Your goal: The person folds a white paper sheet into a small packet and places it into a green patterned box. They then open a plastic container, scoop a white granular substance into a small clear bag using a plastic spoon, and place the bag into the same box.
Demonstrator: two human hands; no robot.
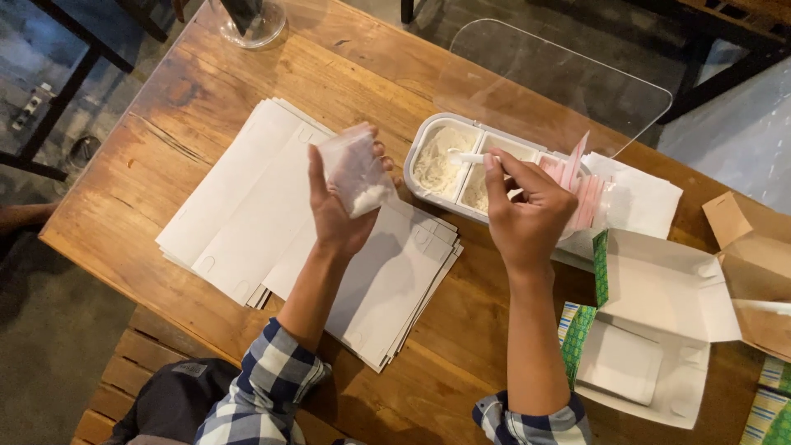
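Note:
My left hand [339, 208] holds up a small clear plastic bag [357, 169] with white powder in its bottom corner, above a stack of flat white cartons [247, 210]. My right hand [529, 216] pinches a small white spoon [468, 157] whose bowl rests in a white compartment tray [424, 142] filled with white powder. The tray has a clear lid [560, 82] standing open behind it. Pink sachets [581, 185] stand in the tray's right end, partly hidden by my right hand.
An unfolded white carton with green printed edges [659, 321] lies at the right, beside a brown cardboard box [754, 264]. White napkins [647, 202] sit behind the sachets. A glass base [251, 25] stands at the table's far edge. A wooden bench [124, 371] is below.

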